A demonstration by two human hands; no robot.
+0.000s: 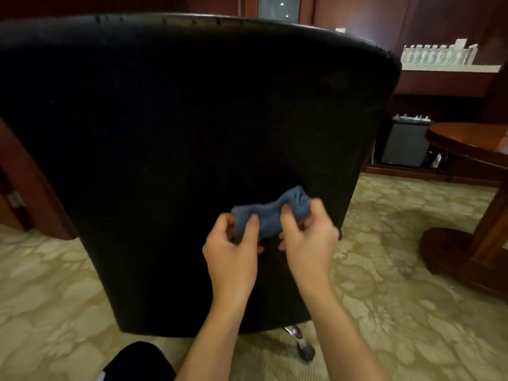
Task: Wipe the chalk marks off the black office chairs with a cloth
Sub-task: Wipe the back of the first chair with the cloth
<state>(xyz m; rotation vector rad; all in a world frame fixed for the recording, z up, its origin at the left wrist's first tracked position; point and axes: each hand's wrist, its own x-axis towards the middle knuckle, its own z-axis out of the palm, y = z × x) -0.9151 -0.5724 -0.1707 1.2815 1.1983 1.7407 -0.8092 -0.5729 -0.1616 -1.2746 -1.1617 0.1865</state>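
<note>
While a bunched blue cloth (270,213) is pinched at its ends by the left hand (232,250) and right hand (309,237), it is held before the black office chair (178,133) backrest, toward five o'clock.
</note>
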